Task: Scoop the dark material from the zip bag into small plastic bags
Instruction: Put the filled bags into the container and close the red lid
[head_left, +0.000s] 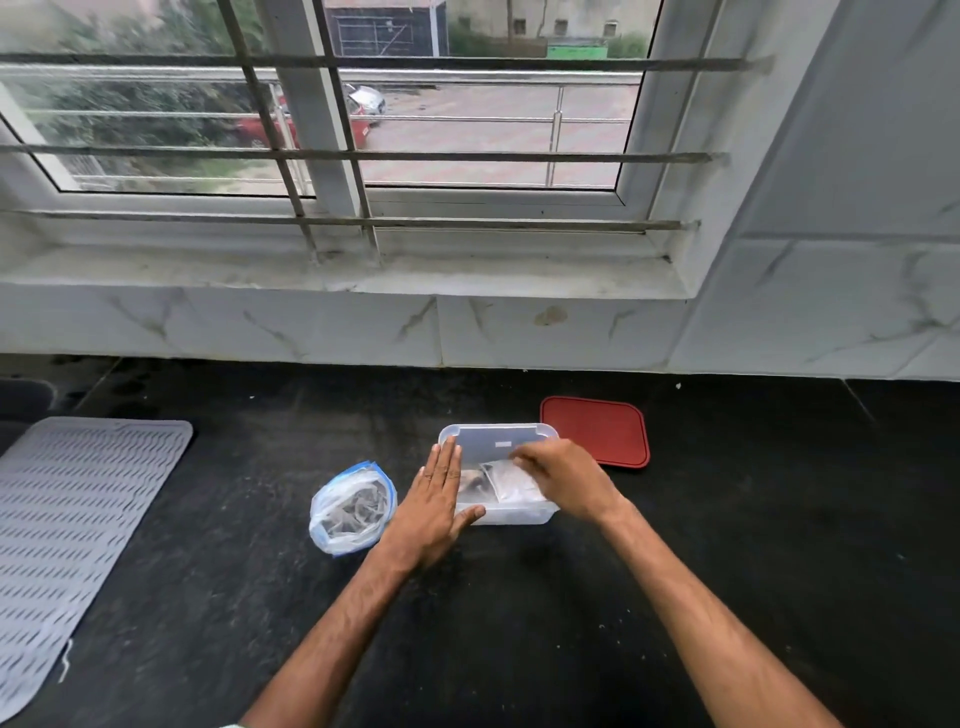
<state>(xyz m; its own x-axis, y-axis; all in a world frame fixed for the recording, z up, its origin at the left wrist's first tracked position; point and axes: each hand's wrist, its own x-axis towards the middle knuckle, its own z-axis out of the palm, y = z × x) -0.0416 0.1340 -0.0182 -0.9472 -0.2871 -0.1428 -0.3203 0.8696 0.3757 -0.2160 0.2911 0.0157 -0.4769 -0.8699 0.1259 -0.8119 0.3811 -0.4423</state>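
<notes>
A clear plastic box (496, 439) stands on the black counter with small plastic bags (511, 486) of dark material inside it. My right hand (563, 478) reaches into the box, its fingers pinched on the top small bag. My left hand (439, 501) lies flat and open against the box's left wall, fingers straight. The zip bag (350, 509), blue-edged and holding dark material, stands open-topped on the counter just left of my left hand.
A red lid (597, 428) lies flat behind the box to the right. A grey ribbed mat (78, 519) covers the counter's left end. A tiled wall and a barred window ledge (337, 275) rise behind the counter.
</notes>
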